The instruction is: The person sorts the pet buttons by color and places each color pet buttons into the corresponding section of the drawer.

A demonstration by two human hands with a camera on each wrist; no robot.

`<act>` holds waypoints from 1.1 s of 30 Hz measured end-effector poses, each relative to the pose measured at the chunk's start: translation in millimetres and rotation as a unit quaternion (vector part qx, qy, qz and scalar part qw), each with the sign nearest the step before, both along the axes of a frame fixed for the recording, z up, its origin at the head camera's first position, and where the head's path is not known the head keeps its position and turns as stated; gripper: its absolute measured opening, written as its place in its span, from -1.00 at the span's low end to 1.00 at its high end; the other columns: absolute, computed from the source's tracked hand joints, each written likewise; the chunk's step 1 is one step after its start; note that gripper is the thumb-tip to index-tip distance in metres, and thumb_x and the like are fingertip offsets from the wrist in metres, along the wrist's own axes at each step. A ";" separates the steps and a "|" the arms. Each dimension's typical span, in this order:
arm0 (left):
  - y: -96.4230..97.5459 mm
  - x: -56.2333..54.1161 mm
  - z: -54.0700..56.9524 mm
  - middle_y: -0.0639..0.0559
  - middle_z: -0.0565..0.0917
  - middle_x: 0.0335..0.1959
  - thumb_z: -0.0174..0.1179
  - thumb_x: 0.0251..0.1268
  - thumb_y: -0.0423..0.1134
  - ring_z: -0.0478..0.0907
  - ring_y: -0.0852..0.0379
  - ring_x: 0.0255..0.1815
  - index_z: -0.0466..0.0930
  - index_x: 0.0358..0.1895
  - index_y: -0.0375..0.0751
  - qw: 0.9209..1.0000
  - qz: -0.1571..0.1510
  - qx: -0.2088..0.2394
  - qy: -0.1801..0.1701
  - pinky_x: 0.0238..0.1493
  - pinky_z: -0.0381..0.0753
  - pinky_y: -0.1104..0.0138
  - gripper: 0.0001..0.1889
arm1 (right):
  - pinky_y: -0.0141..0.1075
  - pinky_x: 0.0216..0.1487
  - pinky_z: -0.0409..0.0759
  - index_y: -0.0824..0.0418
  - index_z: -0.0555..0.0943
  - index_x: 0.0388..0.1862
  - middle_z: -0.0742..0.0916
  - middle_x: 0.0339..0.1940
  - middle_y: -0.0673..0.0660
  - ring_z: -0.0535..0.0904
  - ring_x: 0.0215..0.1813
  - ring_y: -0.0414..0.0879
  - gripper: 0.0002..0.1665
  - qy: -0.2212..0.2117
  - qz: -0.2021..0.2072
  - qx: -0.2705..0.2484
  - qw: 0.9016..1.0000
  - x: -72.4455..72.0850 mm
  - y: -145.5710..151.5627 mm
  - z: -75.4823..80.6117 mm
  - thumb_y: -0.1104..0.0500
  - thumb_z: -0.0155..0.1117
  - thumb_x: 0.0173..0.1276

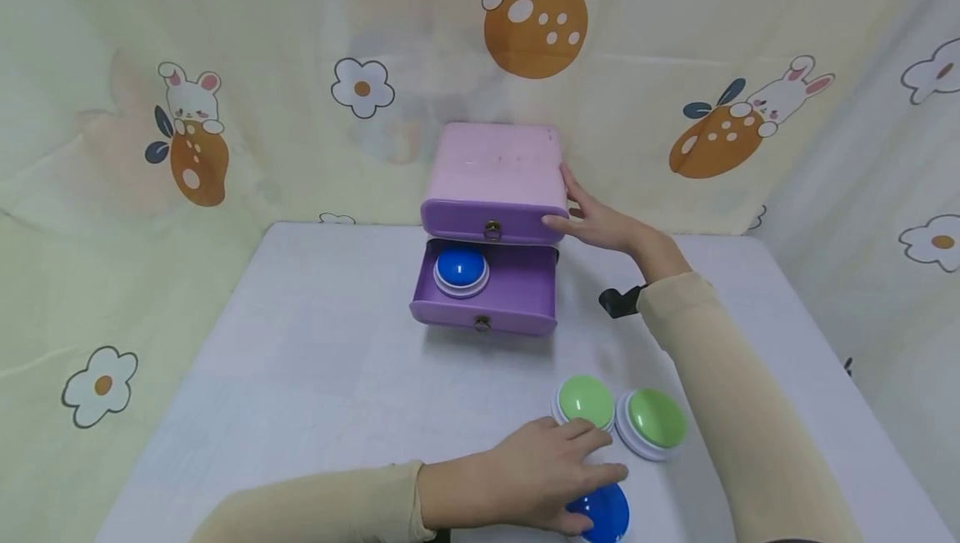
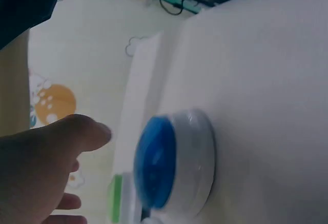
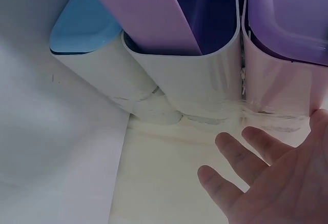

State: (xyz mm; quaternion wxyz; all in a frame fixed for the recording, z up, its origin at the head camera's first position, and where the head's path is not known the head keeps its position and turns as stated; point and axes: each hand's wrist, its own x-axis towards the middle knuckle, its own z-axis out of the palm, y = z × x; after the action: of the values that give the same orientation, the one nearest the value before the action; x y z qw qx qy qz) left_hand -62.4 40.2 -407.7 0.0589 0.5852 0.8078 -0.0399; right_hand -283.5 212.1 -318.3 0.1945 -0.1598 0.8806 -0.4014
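Note:
My left hand [image 1: 532, 476] reaches over a blue push button [image 1: 611, 514] with a white base, fingers spread. In the left wrist view the thumb stands apart from this button's blue dome [image 2: 156, 162]. At the back, a small pink cabinet [image 1: 495, 161] has its purple middle drawer [image 1: 525, 280] pulled out, with another blue push button [image 1: 461, 266] inside at the left. My right hand [image 1: 600, 222] rests against the cabinet's upper right side, thumb at the closed top drawer's front [image 1: 517, 224]. Its other fingers are spread loosely in the right wrist view.
Two green push buttons [image 1: 587, 401] [image 1: 657, 418] stand side by side just beyond my left hand. Below the open drawer, the cabinet's light blue lowest drawer [image 3: 87, 24] shows in the right wrist view. A patterned curtain [image 1: 285, 143] hangs behind the white table [image 1: 315, 359].

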 end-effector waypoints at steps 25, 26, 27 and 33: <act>30.4 25.5 -42.2 0.30 0.29 0.24 -0.03 0.27 0.32 0.30 0.30 0.15 0.21 0.26 0.58 0.995 -0.046 -0.072 0.049 -0.28 0.52 0.49 -0.52 | 0.19 0.46 0.00 -0.09 -0.59 0.48 -0.30 0.57 0.13 -0.11 0.56 0.24 0.14 -0.008 -0.001 -0.009 1.000 4.2 -1.5 2.8 -0.10 0.08 0.39; 30.8 24.9 -42.3 0.29 0.27 0.25 -0.02 0.26 0.33 0.29 0.29 0.16 0.19 0.27 0.57 0.995 -0.045 -0.075 0.038 -0.28 0.53 0.49 -0.50 | 0.19 0.46 0.00 -0.10 -0.59 0.47 -0.29 0.57 0.13 -0.11 0.56 0.24 0.14 -0.008 0.000 -0.008 1.000 4.0 -1.3 2.5 -0.10 0.08 0.39; 31.1 24.2 -42.4 0.28 0.26 0.28 -0.02 0.25 0.34 0.29 0.28 0.16 0.18 0.29 0.57 0.996 -0.044 -0.078 0.026 -0.28 0.54 0.49 -0.48 | 0.20 0.46 0.00 -0.10 -0.59 0.47 -0.30 0.57 0.13 -0.11 0.56 0.24 0.14 -0.007 0.000 -0.008 1.000 3.7 -1.1 2.2 -0.10 0.08 0.39; 32.3 21.1 -42.6 0.24 0.25 0.32 0.00 0.22 0.36 0.34 0.26 0.11 0.16 0.32 0.55 0.996 -0.042 -0.084 -0.006 -0.28 0.55 0.51 -0.42 | 0.21 0.46 -0.01 -0.14 -0.60 0.47 -0.31 0.57 0.10 -0.11 0.56 0.24 0.16 -0.003 -0.001 -0.008 1.000 -4.4 2.6 -6.4 -0.11 0.09 0.38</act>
State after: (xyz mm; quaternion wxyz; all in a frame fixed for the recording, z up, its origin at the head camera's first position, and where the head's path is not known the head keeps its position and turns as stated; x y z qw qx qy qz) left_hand -41.3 72.5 -450.2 0.1112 0.6116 0.7760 -0.1064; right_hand -287.9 214.7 -324.6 0.1956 -0.1589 0.8771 -0.4090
